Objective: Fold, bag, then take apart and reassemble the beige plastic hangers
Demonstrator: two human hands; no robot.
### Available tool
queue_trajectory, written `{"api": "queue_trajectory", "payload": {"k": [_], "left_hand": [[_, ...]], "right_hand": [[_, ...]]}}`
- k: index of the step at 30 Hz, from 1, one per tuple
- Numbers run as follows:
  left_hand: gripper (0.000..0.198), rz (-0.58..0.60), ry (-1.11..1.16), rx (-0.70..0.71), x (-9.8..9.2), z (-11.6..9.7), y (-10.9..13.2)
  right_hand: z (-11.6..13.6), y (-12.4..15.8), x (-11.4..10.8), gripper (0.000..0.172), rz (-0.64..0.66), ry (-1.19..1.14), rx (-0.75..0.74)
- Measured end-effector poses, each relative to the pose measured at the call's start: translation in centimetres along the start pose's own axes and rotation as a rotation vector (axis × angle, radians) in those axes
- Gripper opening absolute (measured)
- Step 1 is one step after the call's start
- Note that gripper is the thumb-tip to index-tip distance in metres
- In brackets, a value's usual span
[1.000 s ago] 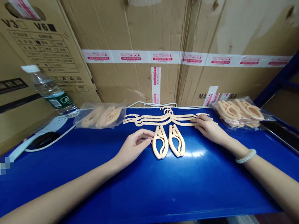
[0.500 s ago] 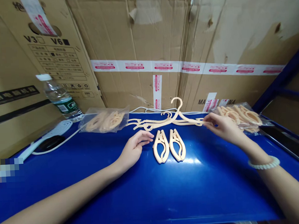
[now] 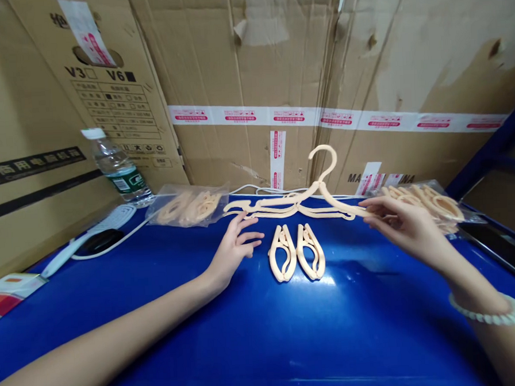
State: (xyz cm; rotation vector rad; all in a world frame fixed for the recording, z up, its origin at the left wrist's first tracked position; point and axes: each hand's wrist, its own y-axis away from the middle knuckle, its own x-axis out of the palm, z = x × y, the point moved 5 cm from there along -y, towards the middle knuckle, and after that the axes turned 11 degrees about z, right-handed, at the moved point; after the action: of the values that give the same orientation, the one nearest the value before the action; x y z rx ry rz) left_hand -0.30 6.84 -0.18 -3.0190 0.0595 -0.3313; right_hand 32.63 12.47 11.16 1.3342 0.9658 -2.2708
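An unfolded cream plastic clothes hanger [image 3: 284, 201] is raised at the back of the blue table, its hook pointing up. My right hand [image 3: 403, 223] pinches the end of its right arm. My left hand [image 3: 234, 243] is just below the hanger's left end, fingers apart and holding nothing; whether a fingertip touches the hanger I cannot tell. More unfolded hanger [image 3: 327, 213] lies behind the raised one, partly hidden by it. Between my hands, two folded hangers, a left one [image 3: 282, 254] and a right one [image 3: 311, 252], lie side by side on the table.
A clear bag of folded hangers [image 3: 184, 207] lies at the back left, another bag [image 3: 441, 203] behind my right hand. A water bottle [image 3: 124, 171], a white cable and a black object [image 3: 102, 241] are at the left. Cardboard boxes [image 3: 233, 154] wall the back; a dark flat device [image 3: 497, 249] lies right.
My right hand has brought the hanger nearer and a little to the right, with its hook higher. My left hand has shifted slightly, its fingers now more spread. The view has also moved slightly.
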Motion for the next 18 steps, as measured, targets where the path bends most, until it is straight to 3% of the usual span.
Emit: {"api": "queue_trajectory", "payload": {"k": [4, 8, 14, 18], "left_hand": [[0.083, -0.034, -0.028, 0.116, -0.1, -0.8, 0.2], [0.085, 0.065, -0.207, 0.171, 0.6, -1.0, 0.4], [0.05, 0.187, -0.445, 0.165, 1.5, -1.1, 0.8], [0.039, 0.182, -0.48, 0.144, 1.6, -1.5, 1.0]], "right_hand": [[0.9, -0.2, 1.7, 0.028, 0.078, 0.023, -0.085], [1.0, -0.2, 2.3, 0.025, 0.091, 0.031, -0.093], [0.9, -0.4, 3.4, 0.028, 0.167, -0.055, -0.086], [1.0, -0.5, 3.7, 0.024, 0.186, -0.006, -0.155]]}}
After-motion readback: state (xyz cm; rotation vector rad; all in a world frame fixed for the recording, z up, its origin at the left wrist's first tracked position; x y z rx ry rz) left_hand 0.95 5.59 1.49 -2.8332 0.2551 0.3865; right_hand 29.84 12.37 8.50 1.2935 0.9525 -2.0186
